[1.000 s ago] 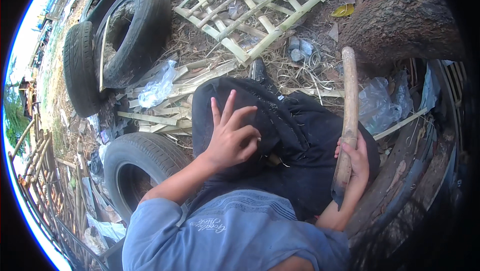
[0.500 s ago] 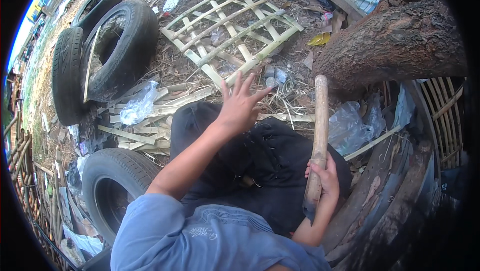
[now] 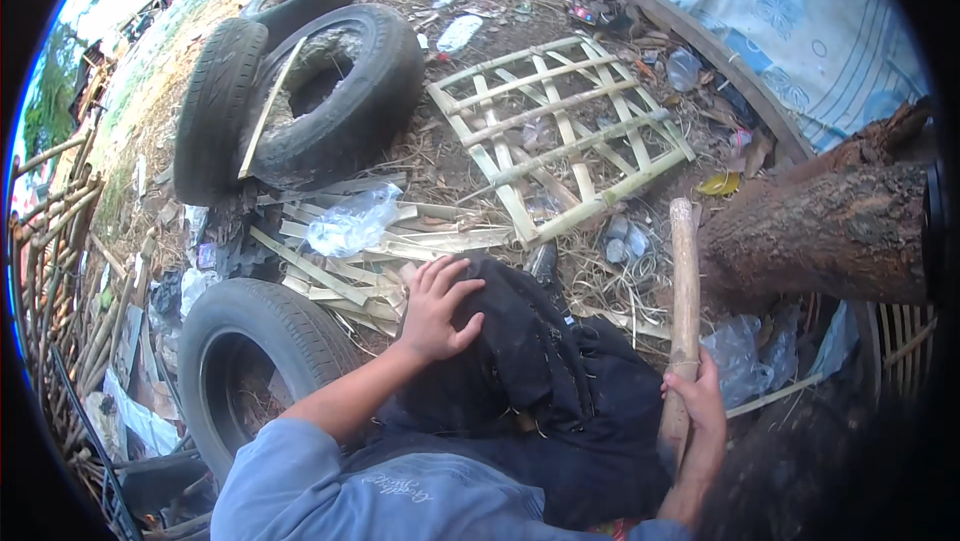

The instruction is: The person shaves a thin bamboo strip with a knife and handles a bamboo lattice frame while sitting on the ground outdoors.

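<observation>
My right hand [image 3: 697,396] is wrapped around a long, pale brown wooden stick [image 3: 685,281]. The stick stands nearly upright at my right side, its lower end partly covered by the hand and forearm. With fingers stretched apart, my left hand [image 3: 437,313] is over my left knee, and nothing is in it. Whether it rests on the dark trousers I cannot tell. Just beyond that hand, flat split-bamboo strips [image 3: 340,271] lie in a loose pile. A woven bamboo lattice panel [image 3: 560,141] lies on the ground farther out.
Worn tyres [image 3: 345,106] stand at the far left, another tyre [image 3: 265,361] near my left elbow. A thick tree trunk [image 3: 820,231] juts in from the right. Clear plastic bags [image 3: 355,221], litter and a blue patterned sheet [image 3: 790,21] lie around.
My left hand has moved left and down from near the lattice panel to my knee. The right hand still grips the stick. The view has shifted, moving the surroundings right in the picture.
</observation>
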Demonstrator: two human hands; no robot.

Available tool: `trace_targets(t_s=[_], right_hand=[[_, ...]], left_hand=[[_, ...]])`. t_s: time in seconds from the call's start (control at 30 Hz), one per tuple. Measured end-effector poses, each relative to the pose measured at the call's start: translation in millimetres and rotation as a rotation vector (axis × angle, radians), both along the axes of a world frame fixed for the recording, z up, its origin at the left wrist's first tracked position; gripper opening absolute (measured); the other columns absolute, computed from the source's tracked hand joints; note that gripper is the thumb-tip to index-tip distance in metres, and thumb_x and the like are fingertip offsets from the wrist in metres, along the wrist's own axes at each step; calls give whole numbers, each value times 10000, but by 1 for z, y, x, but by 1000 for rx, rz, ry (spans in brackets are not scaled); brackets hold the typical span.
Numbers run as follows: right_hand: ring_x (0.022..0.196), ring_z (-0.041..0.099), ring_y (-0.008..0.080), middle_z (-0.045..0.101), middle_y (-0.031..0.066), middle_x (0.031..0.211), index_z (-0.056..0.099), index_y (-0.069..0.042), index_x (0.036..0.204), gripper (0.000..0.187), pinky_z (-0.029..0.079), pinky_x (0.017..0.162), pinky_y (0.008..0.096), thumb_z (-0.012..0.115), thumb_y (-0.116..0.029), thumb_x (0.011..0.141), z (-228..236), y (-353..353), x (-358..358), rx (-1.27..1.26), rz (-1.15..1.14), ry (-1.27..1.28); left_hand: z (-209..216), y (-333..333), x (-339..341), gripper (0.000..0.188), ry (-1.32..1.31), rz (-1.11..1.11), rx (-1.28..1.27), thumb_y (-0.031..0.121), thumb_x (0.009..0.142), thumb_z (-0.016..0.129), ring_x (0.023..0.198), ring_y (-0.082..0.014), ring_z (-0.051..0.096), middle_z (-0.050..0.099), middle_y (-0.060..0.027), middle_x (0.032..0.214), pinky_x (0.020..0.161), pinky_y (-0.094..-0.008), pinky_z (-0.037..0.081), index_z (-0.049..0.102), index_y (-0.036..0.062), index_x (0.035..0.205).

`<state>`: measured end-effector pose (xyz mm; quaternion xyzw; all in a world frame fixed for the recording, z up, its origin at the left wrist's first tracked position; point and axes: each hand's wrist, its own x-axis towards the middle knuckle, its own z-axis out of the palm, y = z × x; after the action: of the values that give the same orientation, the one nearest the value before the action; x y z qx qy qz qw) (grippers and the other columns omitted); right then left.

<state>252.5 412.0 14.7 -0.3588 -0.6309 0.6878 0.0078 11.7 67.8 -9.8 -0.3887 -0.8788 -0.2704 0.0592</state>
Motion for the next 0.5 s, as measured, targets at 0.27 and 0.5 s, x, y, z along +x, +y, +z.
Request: trace_targets(t_s=[0.27, 0.5], right_hand=[[1105, 556, 418, 572, 269, 1157, 390, -68, 1325, 796, 460, 918, 463, 773, -49, 627, -43, 85, -69, 788, 233, -273], [1052, 591, 416, 610, 238, 1110, 410, -82, 1298, 770, 471, 899, 468, 777, -79, 621, -129, 93, -51, 918, 176, -250]], left_hand=[[-2, -9, -1, 433, -11, -31, 37, 312, 740, 664, 1278, -348, 411, 513, -127, 1308, 1075, -514, 274, 628, 135, 1134], [-4, -8, -9, 436, -30, -52, 13, 320, 751, 647, 1277, -352, 412, 507, -131, 1318, 1075, -514, 275, 626, 137, 1146]])
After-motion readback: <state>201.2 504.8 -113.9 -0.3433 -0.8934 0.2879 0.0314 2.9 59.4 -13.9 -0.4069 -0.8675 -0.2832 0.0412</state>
